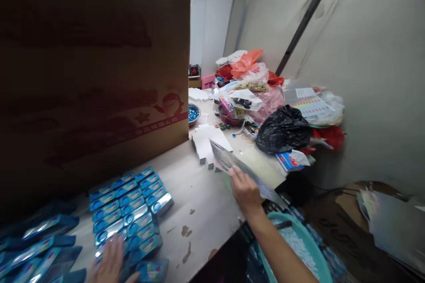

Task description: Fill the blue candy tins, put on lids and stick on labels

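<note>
Beyond the left fingers (112, 247), glossy rectangular blue boxes (134, 204) are showing round blue markings; between the right fingers (236, 173), a flat translucent sheet (222, 158) is gleaming silvery grey.

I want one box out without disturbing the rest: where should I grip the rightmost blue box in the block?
Probably by the outer right end of the rightmost blue box, coming from the right across the tabletop. That end is exposed, while neighbouring boxes crowd its left.
</note>
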### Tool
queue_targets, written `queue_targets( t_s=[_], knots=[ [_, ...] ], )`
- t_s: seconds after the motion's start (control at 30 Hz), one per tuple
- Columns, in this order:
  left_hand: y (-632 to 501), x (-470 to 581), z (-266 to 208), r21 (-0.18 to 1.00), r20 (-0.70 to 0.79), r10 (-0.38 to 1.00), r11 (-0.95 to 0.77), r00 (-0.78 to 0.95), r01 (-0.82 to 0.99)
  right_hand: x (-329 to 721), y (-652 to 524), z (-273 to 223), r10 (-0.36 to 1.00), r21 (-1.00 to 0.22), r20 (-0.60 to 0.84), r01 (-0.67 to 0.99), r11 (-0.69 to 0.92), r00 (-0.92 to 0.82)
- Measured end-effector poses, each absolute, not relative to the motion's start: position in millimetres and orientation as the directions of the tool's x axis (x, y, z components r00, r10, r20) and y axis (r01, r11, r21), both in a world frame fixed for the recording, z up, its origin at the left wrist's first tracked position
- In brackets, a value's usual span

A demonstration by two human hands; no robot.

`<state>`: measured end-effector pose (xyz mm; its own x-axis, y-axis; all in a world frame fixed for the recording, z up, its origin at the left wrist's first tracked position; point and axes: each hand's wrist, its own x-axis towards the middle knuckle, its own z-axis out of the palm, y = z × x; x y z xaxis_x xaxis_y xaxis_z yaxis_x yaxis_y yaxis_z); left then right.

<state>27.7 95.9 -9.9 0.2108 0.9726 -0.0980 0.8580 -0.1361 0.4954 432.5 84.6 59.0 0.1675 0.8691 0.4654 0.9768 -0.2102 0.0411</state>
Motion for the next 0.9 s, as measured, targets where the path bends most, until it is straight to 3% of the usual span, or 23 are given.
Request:
queue_targets(
  t_s=[0.07,0.1,0.13,0.2,0.27,0.37,0.43,0.53,0.67,0.8,0.9],
  knots=[
    [87,67,31,0.819,-0.115,0.939,-0.095,0.324,0.566,365,59,76,0.839,0.040,0.544,0.999,-0.033,0.005],
    [83,87,53,0.927,-0.127,0.902,-0.039,0.411,0.373,330,47,81,0.831,0.023,0.551,0.997,0.076,-0.076],
    [80,103,73,0.982,-0.123,0.895,0.046,0.429,0.186,298,37,86,0.810,-0.002,0.569,0.984,0.177,-0.145],
    [78,123,106,0.961,-0.222,0.914,0.263,0.339,-0.081,248,21,95,0.779,-0.084,0.597,0.951,0.297,-0.190],
    [79,121,127,0.942,-0.237,0.921,0.296,0.310,-0.158,220,13,110,0.788,-0.188,0.583,0.911,0.366,-0.196],
    [76,91,147,0.929,-0.220,0.921,0.299,0.322,-0.219,212,15,147,0.784,-0.271,0.599,0.879,0.391,-0.164],
    [73,64,160,0.917,-0.190,0.890,0.311,0.414,-0.248,212,20,176,0.737,-0.228,0.657,0.889,0.396,-0.159],
    [70,27,184,0.909,-0.135,0.781,0.343,0.610,-0.238,201,31,209,0.717,-0.150,0.628,0.858,0.491,-0.301],
    [70,-18,203,0.936,-0.096,0.770,0.285,0.631,-0.205,163,41,222,0.721,-0.234,0.595,0.782,0.577,-0.354],
    [73,-59,208,0.997,0.029,0.864,0.014,0.502,-0.082,131,44,222,0.758,-0.368,0.581,0.735,0.569,-0.296],
    [74,-79,211,0.930,0.249,0.864,-0.340,0.437,0.142,118,45,226,0.768,-0.398,0.555,0.708,0.584,-0.321]
  ],
)
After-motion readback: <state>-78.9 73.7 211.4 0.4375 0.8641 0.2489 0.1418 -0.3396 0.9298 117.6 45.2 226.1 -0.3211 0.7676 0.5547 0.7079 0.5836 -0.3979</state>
